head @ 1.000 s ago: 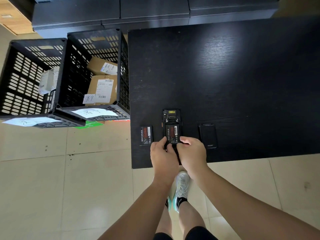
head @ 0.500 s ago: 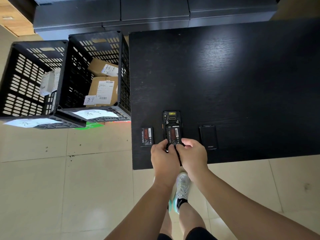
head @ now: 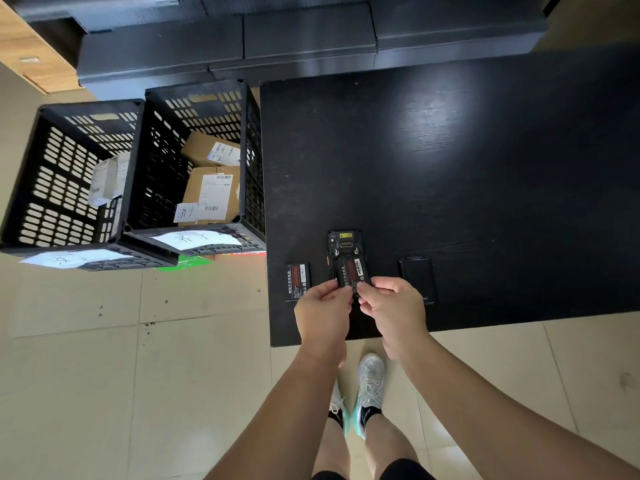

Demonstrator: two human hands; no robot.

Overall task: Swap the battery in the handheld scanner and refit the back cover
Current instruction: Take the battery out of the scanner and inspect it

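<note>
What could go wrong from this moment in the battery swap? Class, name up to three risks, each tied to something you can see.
1. The battery sits tilted in the scanner, pinched at its near end by both hands; it may jam or slip.
2. A second battery lies beside the scanner, so the two might get mixed up.
3. All parts, including the back cover, lie near the table edge and might be knocked off.
</note>
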